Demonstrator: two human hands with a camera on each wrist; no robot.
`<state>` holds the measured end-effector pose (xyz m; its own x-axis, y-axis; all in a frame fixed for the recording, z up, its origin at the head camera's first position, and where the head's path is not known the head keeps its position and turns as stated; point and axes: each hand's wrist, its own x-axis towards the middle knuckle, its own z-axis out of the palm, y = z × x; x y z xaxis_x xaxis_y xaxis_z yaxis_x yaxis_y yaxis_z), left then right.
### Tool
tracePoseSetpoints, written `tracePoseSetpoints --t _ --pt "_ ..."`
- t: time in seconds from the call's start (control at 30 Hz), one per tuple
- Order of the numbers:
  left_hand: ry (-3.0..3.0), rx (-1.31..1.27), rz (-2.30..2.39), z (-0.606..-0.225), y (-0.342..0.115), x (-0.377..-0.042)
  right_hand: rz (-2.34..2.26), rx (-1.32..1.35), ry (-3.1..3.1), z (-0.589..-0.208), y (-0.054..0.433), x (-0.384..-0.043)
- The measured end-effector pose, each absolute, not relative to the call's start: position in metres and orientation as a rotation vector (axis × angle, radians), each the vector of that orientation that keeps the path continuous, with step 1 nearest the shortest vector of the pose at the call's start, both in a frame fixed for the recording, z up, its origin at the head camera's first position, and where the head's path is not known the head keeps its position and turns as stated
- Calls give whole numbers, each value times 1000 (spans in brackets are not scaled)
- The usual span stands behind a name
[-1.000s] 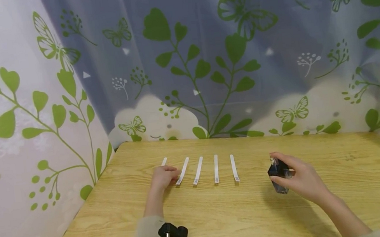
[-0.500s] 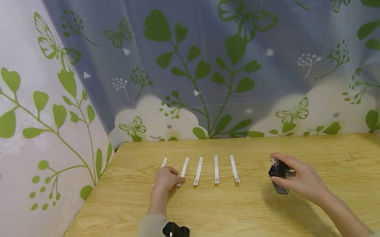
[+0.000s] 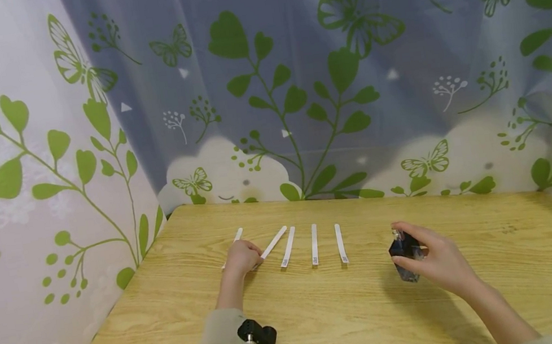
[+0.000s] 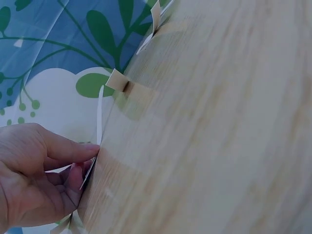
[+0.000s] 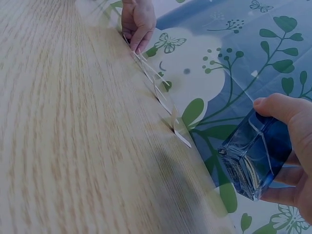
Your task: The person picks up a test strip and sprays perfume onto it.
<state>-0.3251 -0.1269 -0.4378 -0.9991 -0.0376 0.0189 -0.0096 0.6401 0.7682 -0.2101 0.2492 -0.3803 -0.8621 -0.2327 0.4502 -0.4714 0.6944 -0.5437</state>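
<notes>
My left hand (image 3: pixel 241 257) pinches the near end of a white paper test strip (image 3: pixel 275 242), which slants away to the right. In the left wrist view, thumb and fingertips meet on that strip (image 4: pixel 100 117) right at the tabletop. The leftmost strip (image 3: pixel 239 233) is partly hidden behind this hand. To the right lie three more strips, the nearest of them a slanted strip (image 3: pixel 287 247), each with its near end bent up. My right hand (image 3: pixel 445 266) grips a dark blue glass perfume bottle (image 3: pixel 405 264) above the table, a fingertip at its sprayer.
The wooden table (image 3: pixel 343 312) runs back to a curtain (image 3: pixel 291 79) printed with leaves and butterflies. A pale patterned curtain (image 3: pixel 21 223) hangs along the left edge. A small black device (image 3: pixel 257 335) sits on the left sleeve.
My left hand has shifted slightly right and taken hold of the second strip from the left, whose far end has swung right toward the third strip. The right hand and bottle stay in place.
</notes>
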Motion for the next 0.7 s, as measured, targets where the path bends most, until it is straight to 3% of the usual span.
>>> tracePoseSetpoints --t 0.33,0.7 --pt "-2839 103 -1356 -414 -118 -304 989 520 -2604 -377 250 -208" --pt "-2797 104 -1428 -415 -122 -304 995 531 -2602 -375 249 -207"
